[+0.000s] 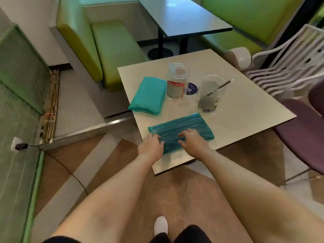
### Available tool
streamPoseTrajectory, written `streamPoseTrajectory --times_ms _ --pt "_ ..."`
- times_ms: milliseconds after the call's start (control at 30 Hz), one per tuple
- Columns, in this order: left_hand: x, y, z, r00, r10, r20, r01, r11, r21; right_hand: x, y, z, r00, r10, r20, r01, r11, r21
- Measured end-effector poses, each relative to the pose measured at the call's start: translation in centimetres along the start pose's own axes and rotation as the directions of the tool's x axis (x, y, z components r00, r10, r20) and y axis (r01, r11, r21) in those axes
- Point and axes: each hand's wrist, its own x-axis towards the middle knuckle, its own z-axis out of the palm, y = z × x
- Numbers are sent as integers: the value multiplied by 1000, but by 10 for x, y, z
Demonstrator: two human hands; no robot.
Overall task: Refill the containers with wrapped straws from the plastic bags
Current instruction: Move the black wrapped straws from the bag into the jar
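The pale tabletop (245, 109) carries two teal straw bags — one near (189, 127), one far left (149, 95). Two clear containers (176, 81) (211, 95) stand far — a round blue lid (192, 88) between them.

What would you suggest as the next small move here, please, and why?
Probably tear open the near bag. Both hands, left hand and right hand, already rest on its near edge, it looks sealed, and the two jars stand open behind it; one looks empty, the other holds a single dark straw. The second bag lies untouched.
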Motion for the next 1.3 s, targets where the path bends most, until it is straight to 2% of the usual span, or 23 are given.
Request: streamPoseTrajectory --times_ms 200,400,567,667,833,967,1133,1300 --pt "10 -5 17 968 -235 85 249 928 -278 33 8 4 999 -22 42 24 999 -47" --pt "25 4 30 907 -414 76 384 739 -553 62 26 -1 990 -112 80 121 985 -122" --pt "38 12 37 830 -546 113 462 560 -688 72 41 3 977 -202 65 210 966 -152" --pt "43 13 42 833 -529 162 483 552 -680 76 47 2 973 -225 51 230 963 -140" --pt "46 22 31 845 -526 93 412 532 -740 85 55 -7 969 -239 63 245 962 -118" --pt "52 22 26 854 -520 -8 346 579 -738 91 53 -15 975 -215 58 218 974 -61" --pt "61 41 -23 899 -424 -112 182 593 -784 111 31 -46 982 -189 -19 190 974 126" --pt "64 54 -52 922 -314 -227 30 643 -765 122 24 -72 989 -144 19 130 937 325"
